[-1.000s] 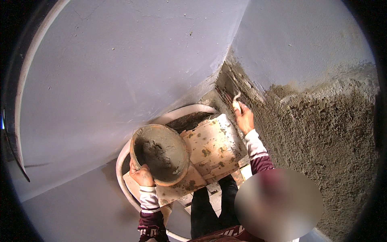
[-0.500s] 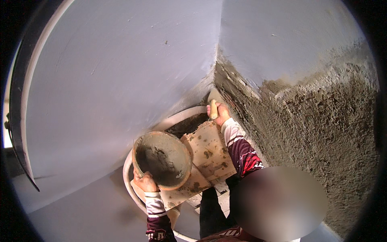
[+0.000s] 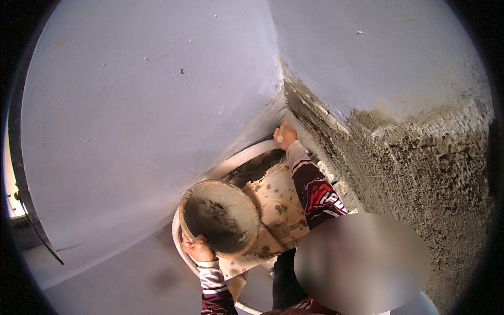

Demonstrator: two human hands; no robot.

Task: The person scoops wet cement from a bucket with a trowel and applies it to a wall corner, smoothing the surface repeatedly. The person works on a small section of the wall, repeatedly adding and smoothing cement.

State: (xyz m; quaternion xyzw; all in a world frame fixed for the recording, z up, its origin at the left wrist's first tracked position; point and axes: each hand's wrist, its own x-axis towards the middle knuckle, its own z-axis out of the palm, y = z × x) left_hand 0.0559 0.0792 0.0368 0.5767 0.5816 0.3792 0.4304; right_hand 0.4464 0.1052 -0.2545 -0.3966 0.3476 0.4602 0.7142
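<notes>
My left hand (image 3: 198, 248) grips the lower left rim of a round mortar bowl (image 3: 251, 236), thumb over the edge. Wet grey mortar (image 3: 218, 212) lies inside it, heaped unevenly. Farther off, my right hand (image 3: 287, 135) is closed round the pale wooden handle of a trowel (image 3: 280, 138), close to the wall corner. Most of the trowel's blade is hard to make out against the grey wall. Right of that hand runs a rough, partly mortared strip (image 3: 315, 113) along the foot of the right wall.
Below the bowl lie mortar-spotted boards (image 3: 281, 202), ringed by a pale curved rim (image 3: 244, 156). A smooth grey wall (image 3: 142, 105) rises at left; coarse mortar (image 3: 420, 184) covers the lower right wall. A dark curved edge (image 3: 20, 157) stands far left. A blurred patch hides the lower right.
My right hand has turned and pushed slightly up into the corner with the trowel, hiding more of its handle. The bowl sits slightly lower and to the right in view, which has itself shifted.
</notes>
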